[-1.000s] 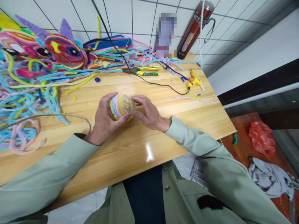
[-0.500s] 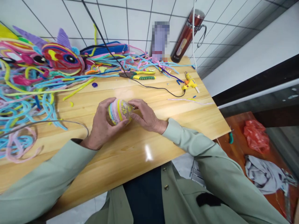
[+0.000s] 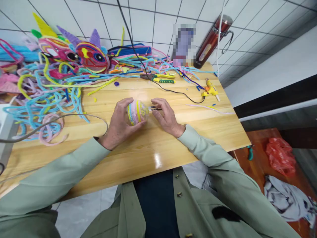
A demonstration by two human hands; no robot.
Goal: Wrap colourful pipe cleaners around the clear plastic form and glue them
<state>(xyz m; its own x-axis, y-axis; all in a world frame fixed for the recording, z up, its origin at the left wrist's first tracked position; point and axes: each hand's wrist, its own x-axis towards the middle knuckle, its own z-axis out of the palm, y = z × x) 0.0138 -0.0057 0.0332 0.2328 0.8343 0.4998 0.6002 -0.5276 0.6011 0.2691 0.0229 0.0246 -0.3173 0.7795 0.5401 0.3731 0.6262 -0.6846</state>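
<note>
My left hand (image 3: 119, 120) is wrapped round the left side of a clear ball (image 3: 137, 112) banded with fuzzy pipe cleaners in blue, pink and yellow. Yellow bits show on its bare right end. Between the thumb and fingers of my right hand (image 3: 167, 118) is a small slim tool (image 3: 154, 108) with a metal tip and a dark body; its exact kind is hard to make out. The tip points left at the ball's right end, close to it. Both hands are above the wooden table (image 3: 138, 148), near its middle.
Tangled pipe cleaners (image 3: 52, 99) and colourful fuzzy masks (image 3: 91, 57) lie at the left and back. Behind the ball are pliers (image 3: 158, 78). A yellow glue gun (image 3: 210, 90), its cord crossing the table, and a red flask (image 3: 213, 41) stand at the right.
My right hand has drawn back to the right from the ball, and more of the small tool shows in the gap. My left hand keeps its hold. The whole view has shifted leftward.
</note>
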